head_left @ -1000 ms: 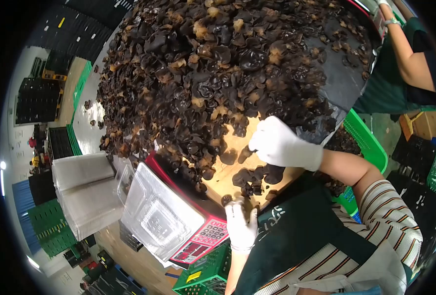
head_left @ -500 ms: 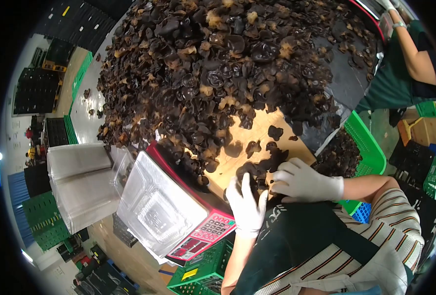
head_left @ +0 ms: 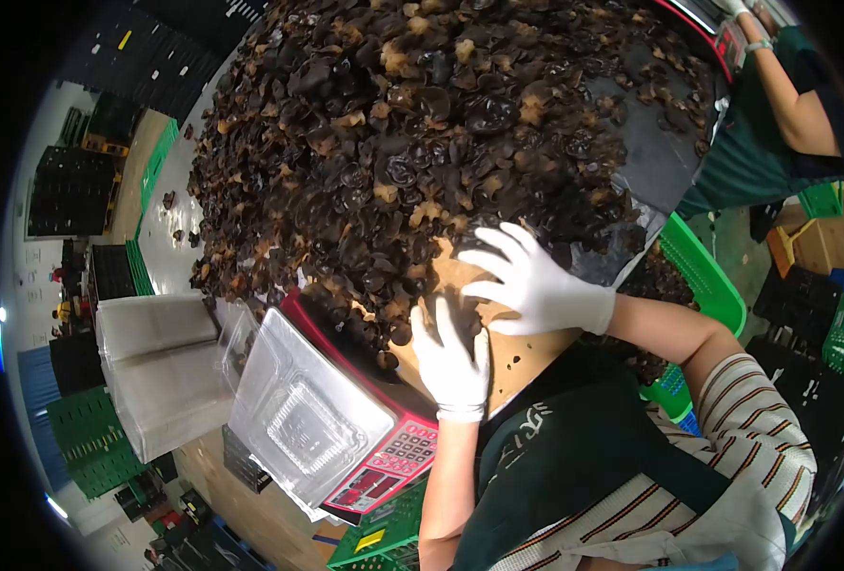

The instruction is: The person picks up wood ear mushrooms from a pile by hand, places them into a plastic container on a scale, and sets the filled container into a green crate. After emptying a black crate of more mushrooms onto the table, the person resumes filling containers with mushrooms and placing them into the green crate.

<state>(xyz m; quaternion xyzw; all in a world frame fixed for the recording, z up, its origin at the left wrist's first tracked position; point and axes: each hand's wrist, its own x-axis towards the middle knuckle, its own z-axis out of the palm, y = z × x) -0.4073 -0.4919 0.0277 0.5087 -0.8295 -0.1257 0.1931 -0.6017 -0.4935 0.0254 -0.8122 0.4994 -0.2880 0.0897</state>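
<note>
A large heap of dark wood ear mushrooms [head_left: 393, 143] covers the table ahead of me. At its near edge lies a tan wooden board [head_left: 526, 354] with a few small dark bits on it. My left hand [head_left: 452, 366], in a white glove, rests at the board's left part with fingers apart, touching mushroom pieces partly hidden under it. My right hand [head_left: 541, 290], also gloved in white, is spread over the board's far side, its fingertips at the heap's edge. Neither hand visibly grips anything. To the left, a clear plastic tray [head_left: 303, 419] sits on a red scale [head_left: 398, 462].
Stacked clear plastic trays [head_left: 160, 343] stand left of the scale. A green basket [head_left: 707, 271] holding mushrooms is at the right, and another green crate [head_left: 379, 533] is below the scale. At the upper right a co-worker's arm [head_left: 793, 105] reaches toward another scale [head_left: 729, 43].
Both hands have moved forward from the board's near edge, and the mushroom pieces there have gone up toward the heap. More of the near board now shows; my right hand's fingers have spread.
</note>
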